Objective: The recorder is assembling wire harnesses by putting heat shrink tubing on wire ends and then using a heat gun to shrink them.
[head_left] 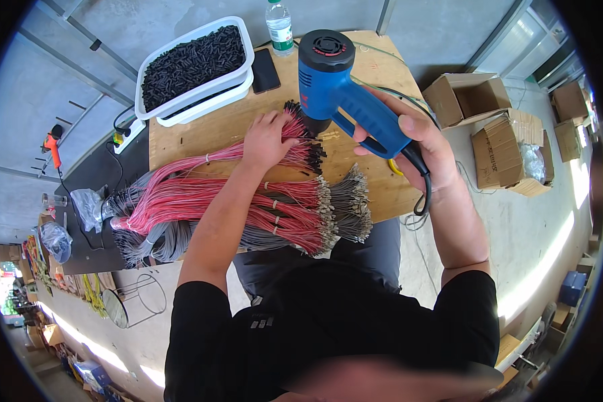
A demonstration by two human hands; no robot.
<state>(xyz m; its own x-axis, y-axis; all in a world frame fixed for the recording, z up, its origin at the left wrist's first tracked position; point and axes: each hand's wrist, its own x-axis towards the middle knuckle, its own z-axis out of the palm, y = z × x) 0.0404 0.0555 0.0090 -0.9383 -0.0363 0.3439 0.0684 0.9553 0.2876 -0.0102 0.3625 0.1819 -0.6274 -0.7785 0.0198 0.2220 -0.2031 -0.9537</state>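
My right hand (429, 144) is wrapped round the handle of a blue heat gun (375, 117) with a black rear cap. Its dark nozzle (315, 125) points down at the black-tipped ends (311, 155) of a bundle of red wires. Across that bundle lies my left hand (269, 139), palm down, thumb apart from the fingers; the fingertips are partly hidden. Nearer to me, tied bundles of red wires (234, 201) with pale metal ends lie on the wooden table (375, 194). Grey wires (352, 208) with similar ends lie beside and under them.
A white tub (141, 90) full of short black tubes (194, 63) stands at the far left. Beside it are a dark phone (266, 70) and a plastic bottle (280, 30). Open cardboard boxes (496, 157) sit on the floor at right. An orange-handled tool (52, 147) hangs at left.
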